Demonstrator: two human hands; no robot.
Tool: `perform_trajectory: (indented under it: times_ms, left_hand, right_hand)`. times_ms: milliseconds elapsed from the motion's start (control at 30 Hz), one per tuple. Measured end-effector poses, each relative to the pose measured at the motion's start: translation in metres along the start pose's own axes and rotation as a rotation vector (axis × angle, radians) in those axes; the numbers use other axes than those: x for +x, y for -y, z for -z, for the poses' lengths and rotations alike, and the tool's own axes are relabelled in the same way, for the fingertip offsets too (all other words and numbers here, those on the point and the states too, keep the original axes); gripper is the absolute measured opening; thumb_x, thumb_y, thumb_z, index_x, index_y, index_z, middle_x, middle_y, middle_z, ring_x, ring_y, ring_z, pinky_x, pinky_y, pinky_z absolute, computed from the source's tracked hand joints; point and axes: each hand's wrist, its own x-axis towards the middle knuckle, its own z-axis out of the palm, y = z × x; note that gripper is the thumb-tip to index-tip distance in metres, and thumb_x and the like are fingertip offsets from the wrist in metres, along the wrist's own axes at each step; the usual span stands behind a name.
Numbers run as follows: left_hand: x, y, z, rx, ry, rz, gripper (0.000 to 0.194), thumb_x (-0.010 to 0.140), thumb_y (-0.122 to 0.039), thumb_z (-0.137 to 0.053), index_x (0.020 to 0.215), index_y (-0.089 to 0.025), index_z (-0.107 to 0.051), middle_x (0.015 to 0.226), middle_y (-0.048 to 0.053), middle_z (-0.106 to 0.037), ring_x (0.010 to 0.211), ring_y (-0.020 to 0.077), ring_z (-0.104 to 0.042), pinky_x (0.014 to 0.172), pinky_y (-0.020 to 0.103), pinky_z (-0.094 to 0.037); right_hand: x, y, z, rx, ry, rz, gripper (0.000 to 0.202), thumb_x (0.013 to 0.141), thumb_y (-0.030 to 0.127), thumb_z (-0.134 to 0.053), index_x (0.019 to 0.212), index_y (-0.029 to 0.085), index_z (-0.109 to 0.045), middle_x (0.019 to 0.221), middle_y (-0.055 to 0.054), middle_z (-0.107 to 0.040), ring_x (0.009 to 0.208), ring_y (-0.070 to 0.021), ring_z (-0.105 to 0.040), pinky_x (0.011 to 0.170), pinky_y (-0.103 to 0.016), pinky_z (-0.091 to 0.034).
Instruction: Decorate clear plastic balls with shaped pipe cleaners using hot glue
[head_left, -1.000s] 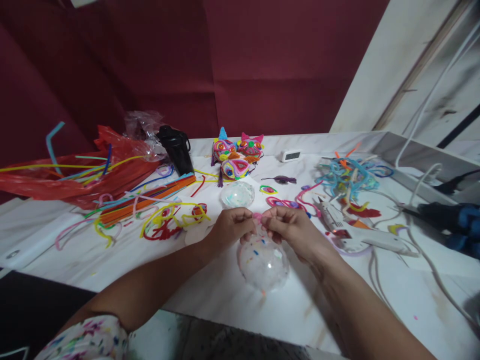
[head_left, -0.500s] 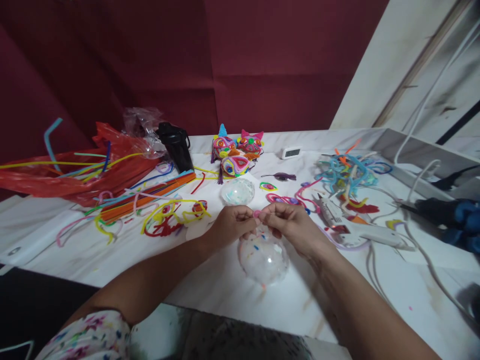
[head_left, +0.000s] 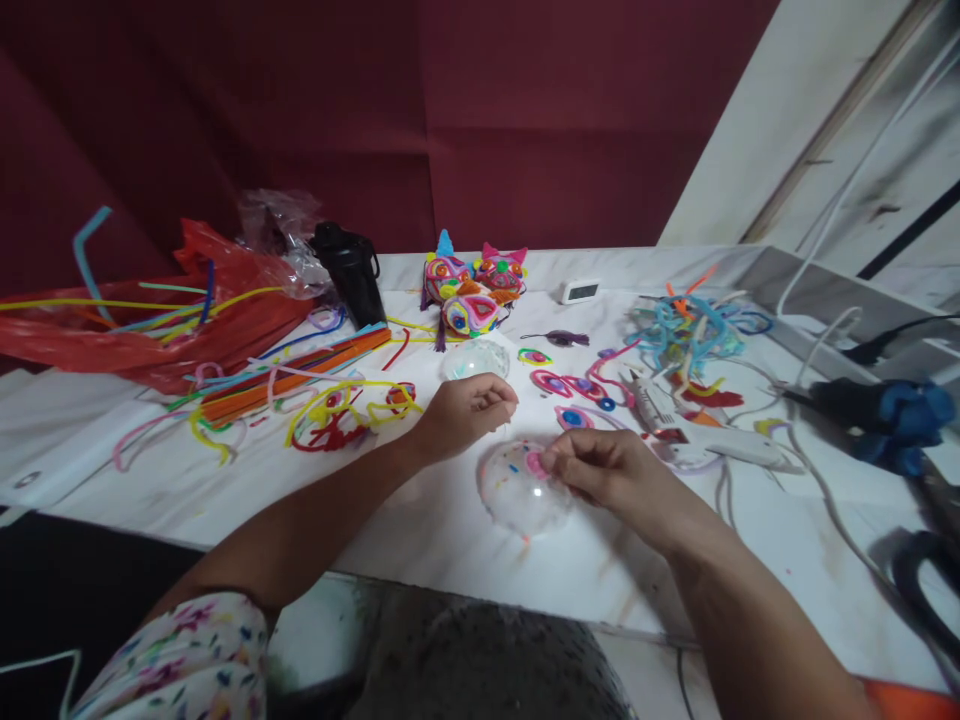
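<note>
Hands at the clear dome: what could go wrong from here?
1. The small pink coil, pinched in the right hand's fingertips, might slip or unwind.
2. The clear dome could shift if bumped; the left hand isn't holding it.
3. The glue gun lies close beyond the right hand, so a brush against it is possible.

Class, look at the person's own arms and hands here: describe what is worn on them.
The left hand and right hand are both bare, with no glove or watch showing. On the left arm, a loose white sleeve ends near the elbow, printed with pink-purple flowers and small green and bluish marks. No sleeve can be made out on the right arm.
</note>
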Motion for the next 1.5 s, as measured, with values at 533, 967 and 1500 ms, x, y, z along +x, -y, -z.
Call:
perform_trajectory:
  times_ms: [533, 967, 1500]
  left_hand:
    - [-0.025, -0.008, 0.001, 0.405, 0.169, -0.246, 0.013, 0.073, -0.022, -0.063, 0.084, -0.017, -0.066, 0.076, 0.001, -0.064, 0.068, 0.0131, -0.058, 0.063, 0.024, -0.047]
    - [-0.036, 0.008, -0.012, 0.461, 0.112, -0.409, 0.019, 0.075, -0.028, -0.067, 0.092, -0.02, -0.067, 0.094, 0.007, -0.062, 0.09, 0.0195, -0.061, 0.082, 0.031, -0.051]
    - [-0.04, 0.012, -0.011, 0.442, 0.026, -0.45, 0.017, 0.079, -0.03, -0.061, 0.092, -0.021, -0.066, 0.094, 0.007, -0.062, 0.089, 0.0181, -0.062, 0.081, 0.031, -0.052]
  right_hand:
    - [0.01, -0.013, -0.004, -0.189, -0.056, 0.025, 0.025, 0.06, 0.04, -0.061, 0.05, 0.019, -0.055, 0.048, 0.005, -0.043, 0.051, -0.0097, -0.035, 0.05, -0.026, -0.026]
    - [0.01, -0.022, -0.002, -0.115, -0.061, 0.048, 0.025, 0.063, 0.04, -0.063, 0.056, 0.018, -0.054, 0.051, 0.006, -0.043, 0.051, -0.0092, -0.034, 0.05, -0.025, -0.025]
    - [-0.007, -0.042, 0.0, -0.16, -0.25, 0.127, 0.017, 0.076, 0.042, -0.061, 0.077, 0.024, -0.064, 0.068, 0.0, -0.057, 0.06, -0.0165, -0.049, 0.054, -0.03, -0.036]
